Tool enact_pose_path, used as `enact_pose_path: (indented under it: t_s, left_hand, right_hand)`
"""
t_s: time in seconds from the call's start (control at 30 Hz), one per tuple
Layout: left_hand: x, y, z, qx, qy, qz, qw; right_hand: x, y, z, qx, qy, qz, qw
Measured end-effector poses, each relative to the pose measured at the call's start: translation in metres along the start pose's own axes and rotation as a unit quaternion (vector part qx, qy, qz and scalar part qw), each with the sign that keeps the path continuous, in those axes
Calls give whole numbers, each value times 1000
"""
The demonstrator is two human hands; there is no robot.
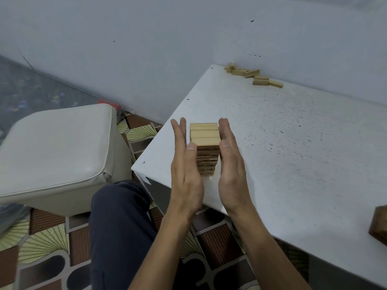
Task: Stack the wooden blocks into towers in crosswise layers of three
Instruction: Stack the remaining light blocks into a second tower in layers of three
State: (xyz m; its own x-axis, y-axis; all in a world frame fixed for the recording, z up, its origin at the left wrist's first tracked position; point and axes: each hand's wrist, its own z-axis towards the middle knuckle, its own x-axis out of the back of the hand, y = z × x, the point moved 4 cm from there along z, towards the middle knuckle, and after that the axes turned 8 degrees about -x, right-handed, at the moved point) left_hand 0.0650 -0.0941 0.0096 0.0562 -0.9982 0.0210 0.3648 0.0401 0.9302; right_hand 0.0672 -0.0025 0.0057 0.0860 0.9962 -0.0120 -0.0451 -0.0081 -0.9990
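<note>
Fingers point(179, 130) of the left hand point(185, 164) and fingers point(225, 128) of the right hand point(230, 160) are straight and held together, clamped on nothing. We see the two flat palms flank one tower point(206, 147) of pale wooden blocks. The right fingers lie against its right side, and the left thumb overlaps its left edge. The tower stands upright near the front left corner of the white, speckled tabletop point(293, 143). Its top layer point(205, 131) shows three blocks side by side. The layers beneath alternate in direction and carry dark print, and the hands hide their ends. We count about six loose blocks point(253, 75) scattered along the wall point(146, 49) at the tabletop's far edge, well apart from the tower. The farthest are too small to count surely. One brown object point(380, 225) is cut off by the right border. Left of the tabletop stand one cream cushioned stool point(56, 147) and our knee in dark trousers point(119, 227), over a patterned floor point(46, 237).
</note>
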Motion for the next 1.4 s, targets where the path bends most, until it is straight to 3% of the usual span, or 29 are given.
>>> enact_pose_path:
  t_s: [0.43,0.83,1.4]
  left_hand:
    - [-2,-12,-5,30,-26,49,998]
    - [-3,-29,-7,54,-20,-3,998]
    - [-3,-44,-10,73,-13,3,997]
  right_hand:
    - [-7,8,-3,-19,-17,12,1000]
    - [-11,20,0,-35,-22,45,998]
    - [-11,35,-1,-68,-9,69,995]
